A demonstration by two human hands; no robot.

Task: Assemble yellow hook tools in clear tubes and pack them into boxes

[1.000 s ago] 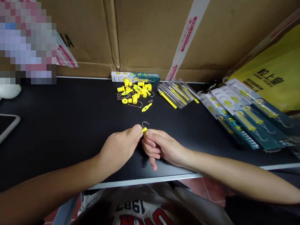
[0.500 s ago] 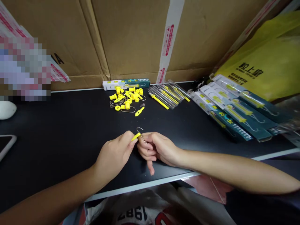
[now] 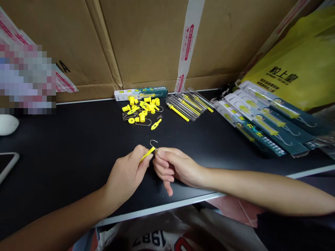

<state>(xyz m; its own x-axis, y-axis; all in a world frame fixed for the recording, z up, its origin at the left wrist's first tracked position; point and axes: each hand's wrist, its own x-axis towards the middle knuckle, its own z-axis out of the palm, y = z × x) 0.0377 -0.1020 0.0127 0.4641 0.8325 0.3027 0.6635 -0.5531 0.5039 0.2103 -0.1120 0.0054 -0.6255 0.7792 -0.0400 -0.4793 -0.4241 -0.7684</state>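
Note:
My left hand (image 3: 128, 170) is closed around a slim yellow plastic rod (image 3: 147, 153), whose end sticks out toward the right. Pinched in my right hand (image 3: 178, 166) is a thin metal wire hook (image 3: 153, 143); its curved end points up, beyond the fingertips. The hook meets the rod's tip, but I cannot tell whether it passes through a hole there. Past the hands lies a pile of yellow plastic parts (image 3: 142, 118) mixed with bent wire hooks. At the pile's near right are a loose yellow piece (image 3: 156, 124) and a small spring (image 3: 159, 117).
Clear tubes with yellow rods (image 3: 190, 106) lie right of the pile. Boxed spring scales (image 3: 264, 122) are stacked at the right, before a yellow bag (image 3: 277, 66). One box (image 3: 141, 93) stands behind the pile. A phone (image 3: 9, 165) and white object (image 3: 9, 124) sit left.
The wire hook has turned and shifted slightly left, and less of it shows below the rod's tip. More of the yellow rod is visible from my left hand.

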